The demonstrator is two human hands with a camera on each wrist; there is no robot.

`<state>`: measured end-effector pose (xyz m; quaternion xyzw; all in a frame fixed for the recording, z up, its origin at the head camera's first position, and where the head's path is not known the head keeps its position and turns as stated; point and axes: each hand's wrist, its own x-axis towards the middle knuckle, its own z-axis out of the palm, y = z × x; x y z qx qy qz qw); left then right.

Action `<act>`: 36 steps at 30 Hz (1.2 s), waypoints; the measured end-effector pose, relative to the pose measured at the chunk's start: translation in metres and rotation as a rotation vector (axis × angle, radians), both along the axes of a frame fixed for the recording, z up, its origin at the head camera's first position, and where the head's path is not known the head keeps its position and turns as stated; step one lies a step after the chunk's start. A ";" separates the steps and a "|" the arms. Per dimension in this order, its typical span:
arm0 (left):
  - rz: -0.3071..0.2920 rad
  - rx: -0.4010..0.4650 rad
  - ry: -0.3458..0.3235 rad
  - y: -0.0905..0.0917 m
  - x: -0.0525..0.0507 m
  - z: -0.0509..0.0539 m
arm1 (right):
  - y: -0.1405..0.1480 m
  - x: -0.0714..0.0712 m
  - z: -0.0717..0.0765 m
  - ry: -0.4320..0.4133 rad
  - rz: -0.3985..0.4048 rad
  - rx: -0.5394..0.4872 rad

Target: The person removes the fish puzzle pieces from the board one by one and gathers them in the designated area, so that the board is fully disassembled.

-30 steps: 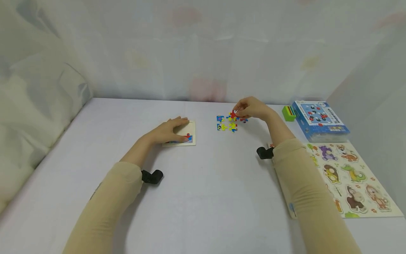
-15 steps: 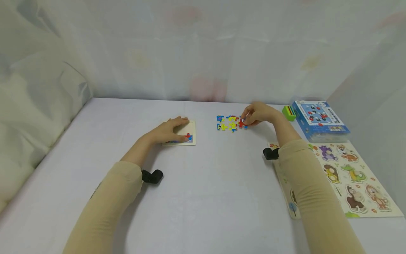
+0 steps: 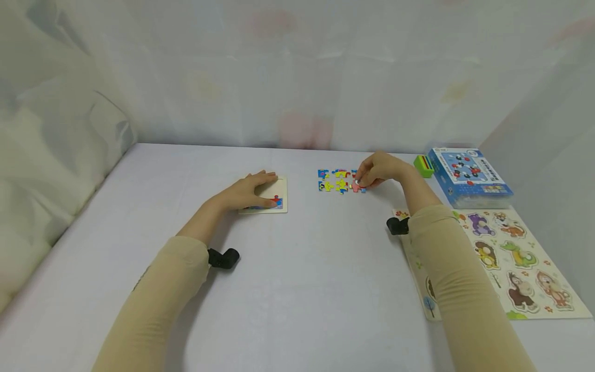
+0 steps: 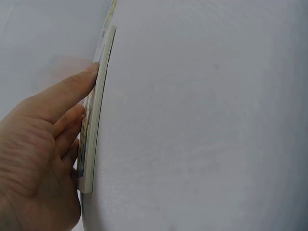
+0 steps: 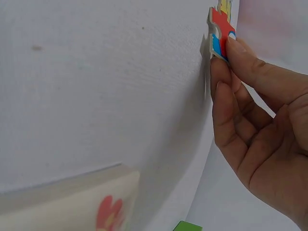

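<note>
My left hand [image 3: 248, 192] rests over a small cream puzzle board [image 3: 283, 188]; a few red and blue printed parts show along its lower edge by the thumb. In the left wrist view the thumb [image 4: 77, 91] lies on the board [image 4: 103, 101], with the other fingers partly hidden behind it. Farther right, my right hand [image 3: 380, 169] pinches a red and blue puzzle piece [image 5: 222, 31] between thumb and index finger, slightly tilted. This piece is at the right end of a loose group of yellow, red and blue puzzle pieces [image 3: 341, 185], which lie a little apart.
Beyond the right hand stand a green block-like object [image 3: 423, 166] with coloured stripes and a blue box [image 3: 469, 178]. A large animal puzzle board [image 3: 525, 274] lies at the right, partly under the right sleeve. Pale cloth [image 3: 297, 72] hangs behind the white table [image 3: 297, 289].
My right hand has carried the red piece rightward and down to the right end of the loose group, where it now tilts. My left hand has stayed on the board.
</note>
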<state>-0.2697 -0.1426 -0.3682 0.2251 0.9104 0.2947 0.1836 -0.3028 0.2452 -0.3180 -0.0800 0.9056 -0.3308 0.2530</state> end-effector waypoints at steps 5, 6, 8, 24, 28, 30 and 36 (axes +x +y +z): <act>0.002 0.000 -0.002 0.000 -0.001 0.000 | 0.000 -0.001 -0.001 0.014 -0.001 0.021; 0.002 0.000 -0.002 0.000 -0.001 -0.001 | 0.000 -0.001 -0.001 0.018 -0.001 0.029; 0.002 0.000 -0.002 0.001 -0.001 -0.001 | 0.000 -0.001 -0.001 0.028 0.001 0.047; -0.005 0.005 -0.011 0.003 0.000 0.001 | 0.000 0.000 -0.002 0.056 0.005 0.096; -0.007 0.001 -0.008 0.002 -0.001 0.001 | -0.001 0.000 -0.002 0.066 0.007 0.113; -0.007 -0.004 -0.008 0.002 -0.001 0.001 | -0.002 0.001 -0.001 0.072 0.008 0.127; -0.011 -0.021 -0.010 0.000 -0.001 0.002 | -0.008 0.002 0.001 0.111 0.001 0.157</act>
